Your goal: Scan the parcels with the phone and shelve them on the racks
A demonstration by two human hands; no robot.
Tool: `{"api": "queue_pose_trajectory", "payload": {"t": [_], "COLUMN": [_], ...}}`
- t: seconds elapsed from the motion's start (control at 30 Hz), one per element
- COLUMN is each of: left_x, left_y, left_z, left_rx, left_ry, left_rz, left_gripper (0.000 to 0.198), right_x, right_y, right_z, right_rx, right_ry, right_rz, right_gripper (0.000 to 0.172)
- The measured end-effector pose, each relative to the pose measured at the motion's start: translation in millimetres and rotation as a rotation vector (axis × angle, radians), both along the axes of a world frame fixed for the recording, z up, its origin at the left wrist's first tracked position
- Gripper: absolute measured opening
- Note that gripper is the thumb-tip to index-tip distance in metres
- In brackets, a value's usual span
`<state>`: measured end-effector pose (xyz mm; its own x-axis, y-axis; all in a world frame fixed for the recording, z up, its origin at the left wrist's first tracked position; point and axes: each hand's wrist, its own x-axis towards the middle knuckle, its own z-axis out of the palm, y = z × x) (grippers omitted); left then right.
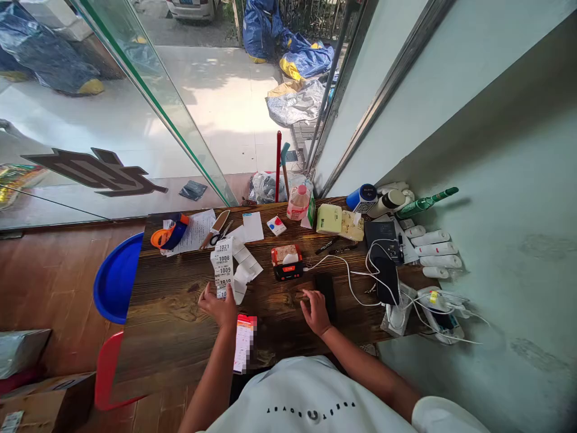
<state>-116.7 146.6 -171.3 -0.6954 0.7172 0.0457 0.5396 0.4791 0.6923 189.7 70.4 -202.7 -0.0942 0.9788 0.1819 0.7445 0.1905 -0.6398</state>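
Note:
My left hand (220,308) pinches the lower end of a strip of white number labels (223,261), printed with figures such as 1021, 1008 and 1009. Behind that strip, more of the white paper (246,264) lies folded on the wooden table. Over the tabletop, my right hand (317,315) holds nothing, its fingers apart. Just right of it lies a dark phone-like slab (325,294). Below my left hand is a red and white printed slip (244,343), partly blurred out. A black and red box-like device (287,263) with a white cable sits beyond my hands.
Scissors (220,234), an orange and blue tape roll (171,233) and printed sheets lie at the back left. A pink bottle (299,202), tissue packs (329,219), cables and white rolls (436,249) line the right. Blue (118,279) and red stools stand left.

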Motion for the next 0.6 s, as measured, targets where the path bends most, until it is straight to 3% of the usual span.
{"api": "queue_pose_trajectory", "payload": {"t": [0.07, 0.13, 0.33, 0.47, 0.6], "left_x": [-18.3, -31.6, -44.9, -39.4, -32.4], "left_y": [-4.2, -4.6, -11.5, -29.0, -47.8], "left_z": [-10.3, -20.1, -35.7, -27.1, -0.2], "left_rx": [-0.065, -0.114, -0.106, -0.026, 0.086], "left_ry": [-0.118, -0.278, -0.552, -0.688, -0.813], "left_rz": [0.062, 0.043, -0.022, -0.067, -0.133], "left_gripper": [0.071, 0.068, 0.059, 0.063, 0.072], "right_x": [-6.2, -12.5, -28.0, -39.8, -50.2], "right_y": [-16.0, -23.2, -11.7, -5.7, -9.3], "right_z": [-3.7, -5.9, -7.8, -7.0, -4.9], "right_rx": [-0.021, -0.041, -0.115, -0.174, -0.215], "right_ry": [-0.019, -0.043, -0.135, -0.211, -0.262], "right_rz": [0.066, 0.126, 0.228, 0.222, 0.189], "right_gripper": [0.033, 0.032, 0.032, 0.033, 0.033]}}
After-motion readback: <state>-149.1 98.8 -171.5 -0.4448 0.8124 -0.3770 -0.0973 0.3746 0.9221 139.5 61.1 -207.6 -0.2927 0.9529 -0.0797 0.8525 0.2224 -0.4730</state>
